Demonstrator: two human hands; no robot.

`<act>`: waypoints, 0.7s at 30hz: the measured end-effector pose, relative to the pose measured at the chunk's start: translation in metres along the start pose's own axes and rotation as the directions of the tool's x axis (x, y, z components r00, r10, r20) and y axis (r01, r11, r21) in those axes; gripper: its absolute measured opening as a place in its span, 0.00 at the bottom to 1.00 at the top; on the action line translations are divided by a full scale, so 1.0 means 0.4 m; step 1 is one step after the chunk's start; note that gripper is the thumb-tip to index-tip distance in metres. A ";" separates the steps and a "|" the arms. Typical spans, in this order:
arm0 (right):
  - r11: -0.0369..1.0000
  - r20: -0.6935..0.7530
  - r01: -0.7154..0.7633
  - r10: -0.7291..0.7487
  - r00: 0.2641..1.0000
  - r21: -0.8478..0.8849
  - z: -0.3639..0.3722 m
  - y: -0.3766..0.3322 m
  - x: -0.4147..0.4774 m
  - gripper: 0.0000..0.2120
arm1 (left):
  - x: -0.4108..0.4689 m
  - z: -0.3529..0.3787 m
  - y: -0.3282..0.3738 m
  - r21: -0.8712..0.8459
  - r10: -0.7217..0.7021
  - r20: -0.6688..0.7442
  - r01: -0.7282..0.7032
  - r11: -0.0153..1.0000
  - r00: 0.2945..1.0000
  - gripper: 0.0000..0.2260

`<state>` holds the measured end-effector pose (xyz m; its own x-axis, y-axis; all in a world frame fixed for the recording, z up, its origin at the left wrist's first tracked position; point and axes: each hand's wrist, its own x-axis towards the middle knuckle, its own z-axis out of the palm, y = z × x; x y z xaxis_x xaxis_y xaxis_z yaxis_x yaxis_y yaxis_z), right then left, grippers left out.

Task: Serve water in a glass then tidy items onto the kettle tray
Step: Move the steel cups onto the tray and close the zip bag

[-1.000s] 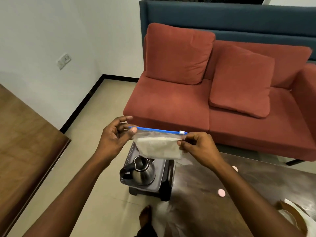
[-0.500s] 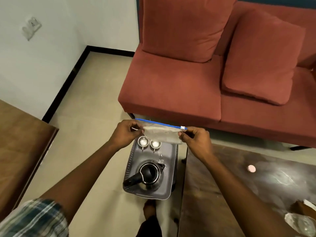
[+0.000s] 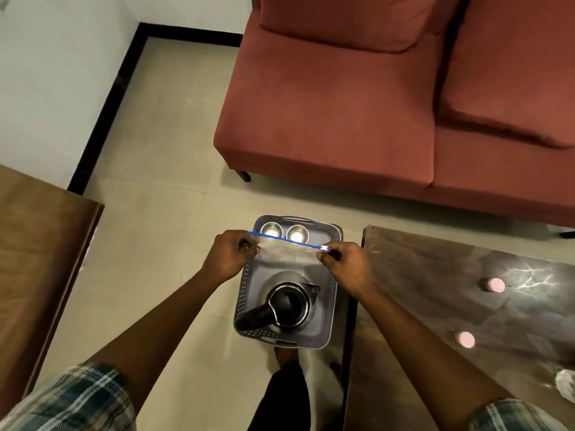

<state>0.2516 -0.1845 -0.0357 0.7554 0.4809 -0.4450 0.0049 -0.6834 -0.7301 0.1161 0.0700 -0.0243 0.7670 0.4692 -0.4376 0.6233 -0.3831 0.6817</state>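
Lowered since a moment ago, the zip bag (image 3: 287, 249) now hangs just above the far part of the grey tray (image 3: 245, 293), between the two steel cups (image 3: 270, 229) and the kettle (image 3: 289, 306). At left, the left hand (image 3: 228, 255) pinches one end of the blue seal (image 3: 286, 239) with its fingers (image 3: 249, 248); at right, the right hand (image 3: 345, 264) pinches the other end, by the white slider (image 3: 325, 248). The bag's long axis runs left to right, across the tray, both hands equally near. I judge it needs only to go straight down.
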 end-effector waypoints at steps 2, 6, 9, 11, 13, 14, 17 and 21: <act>1.000 0.002 -0.004 0.004 1.000 -0.024 0.017 0.017 0.008 0.03 | -0.003 0.014 -0.023 0.008 -0.021 0.008 0.021 1.000 1.000 0.02; 0.998 0.041 -0.019 0.021 0.999 -0.052 0.041 0.044 0.018 0.04 | -0.011 0.041 -0.065 0.004 -0.042 0.017 0.041 0.999 0.999 0.06; 0.998 0.044 -0.010 0.013 0.999 -0.066 0.058 0.054 0.022 0.06 | -0.014 0.054 -0.092 0.002 -0.032 0.029 0.032 0.999 0.999 0.03; 0.999 0.034 -0.010 0.011 0.999 -0.048 0.064 0.054 0.026 0.07 | -0.015 0.057 -0.099 -0.010 -0.031 0.023 0.032 0.999 0.999 0.03; 1.000 0.007 -0.009 0.009 1.000 -0.021 0.062 0.052 0.032 0.05 | -0.013 0.054 -0.092 -0.057 -0.039 -0.006 0.038 0.998 0.999 0.08; 1.000 -0.018 -0.004 0.004 1.000 0.001 0.058 0.048 0.036 0.04 | -0.009 0.051 -0.085 -0.078 -0.033 -0.030 0.031 0.996 0.999 0.11; 0.997 -0.123 0.028 -0.018 0.992 0.075 0.033 0.025 0.054 0.04 | 0.014 0.035 -0.049 -0.086 0.023 -0.090 -0.031 0.996 0.996 0.13; 0.985 -0.224 0.074 -0.038 0.974 0.153 0.004 -0.011 0.083 0.05 | 0.064 0.013 0.005 -0.114 0.071 -0.152 -0.089 0.989 0.986 0.08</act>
<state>0.2755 -0.1647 -0.0478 0.8823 0.3712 -0.2894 -0.0398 -0.5539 -0.8316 0.1376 0.0771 -0.0371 0.7773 0.5563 -0.2938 0.5310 -0.3297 0.7806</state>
